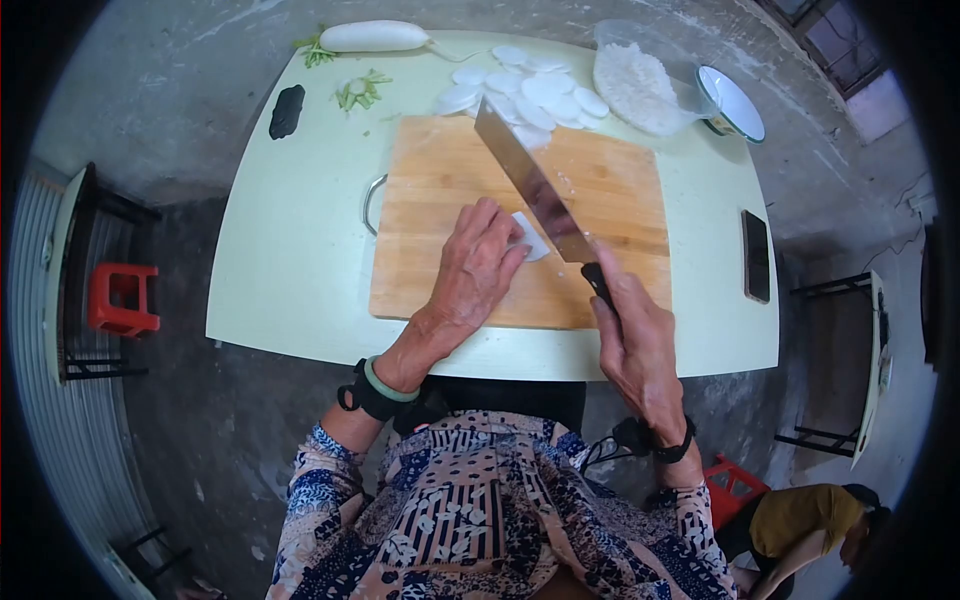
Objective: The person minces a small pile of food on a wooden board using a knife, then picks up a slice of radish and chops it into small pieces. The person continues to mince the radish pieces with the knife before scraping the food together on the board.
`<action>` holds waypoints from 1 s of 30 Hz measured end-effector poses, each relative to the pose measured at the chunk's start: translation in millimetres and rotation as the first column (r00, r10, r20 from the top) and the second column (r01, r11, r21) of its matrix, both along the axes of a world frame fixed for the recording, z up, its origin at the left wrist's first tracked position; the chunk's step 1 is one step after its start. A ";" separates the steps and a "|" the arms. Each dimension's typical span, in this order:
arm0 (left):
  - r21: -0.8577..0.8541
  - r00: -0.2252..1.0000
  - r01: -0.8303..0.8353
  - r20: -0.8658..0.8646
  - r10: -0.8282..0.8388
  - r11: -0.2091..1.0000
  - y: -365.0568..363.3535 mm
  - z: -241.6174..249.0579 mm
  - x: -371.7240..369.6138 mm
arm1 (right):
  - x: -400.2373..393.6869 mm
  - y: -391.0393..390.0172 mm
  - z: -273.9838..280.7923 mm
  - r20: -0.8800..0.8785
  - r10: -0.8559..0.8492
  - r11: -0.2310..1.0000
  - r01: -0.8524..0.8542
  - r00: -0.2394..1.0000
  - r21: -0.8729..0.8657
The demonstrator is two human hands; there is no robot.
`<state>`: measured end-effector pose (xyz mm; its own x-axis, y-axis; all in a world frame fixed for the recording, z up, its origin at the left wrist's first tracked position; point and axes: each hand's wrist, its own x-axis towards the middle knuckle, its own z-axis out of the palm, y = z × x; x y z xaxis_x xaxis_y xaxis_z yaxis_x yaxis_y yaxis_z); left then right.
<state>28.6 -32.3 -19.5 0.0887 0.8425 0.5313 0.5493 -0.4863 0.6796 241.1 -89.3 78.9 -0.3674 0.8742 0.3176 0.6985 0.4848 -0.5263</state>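
Note:
My right hand (640, 345) grips the black handle of a cleaver (540, 190), its broad blade slanting up and left over the wooden cutting board (610, 200). Close to the blade, my left hand (473, 262) bends its fingers around a small white piece of radish (529, 238) and holds it on the board. Part of that piece is hidden under the fingers. Beyond the board's far edge lies a loose pile of round white radish slices (545, 88), partly behind the cleaver's tip.
A whole white radish (375, 37) and cut green tops (362, 90) lie at the back left. A clear bowl of shredded radish (640, 85) and an enamel bowl (733, 103) stand back right. A phone (756, 256) is at the right edge. A person (805, 525) is behind, lower right.

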 end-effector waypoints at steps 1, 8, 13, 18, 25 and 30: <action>0.000 1.000 -0.002 -0.001 0.002 1.000 -0.5 0.9 0.0 | -0.3 0.6 -3.1 -0.002 -0.003 1.000 0.003 1.000 -0.004; -0.018 1.000 -0.005 0.008 0.005 1.000 -1.4 1.9 -0.9 | 4.0 6.0 -7.3 0.114 -0.003 0.998 0.011 0.993 -0.069; -0.018 1.000 -0.008 0.024 0.008 1.000 0.0 -2.3 -1.5 | 2.0 -1.0 5.2 0.050 -0.011 0.999 0.013 0.999 -0.043; -0.015 1.000 0.005 0.011 -0.005 1.000 -1.3 -0.1 -2.3 | -1.4 5.0 -2.6 0.140 0.009 0.997 0.003 0.990 -0.081; -0.003 0.999 -0.021 0.030 0.021 1.000 -1.4 0.2 -1.3 | 4.3 4.5 -2.3 0.064 0.023 0.997 -0.019 0.998 -0.074; -0.011 0.999 -0.021 0.024 0.021 1.000 -1.3 0.2 -1.6 | -2.8 -0.5 10.4 -0.009 0.008 1.000 -0.008 1.000 0.030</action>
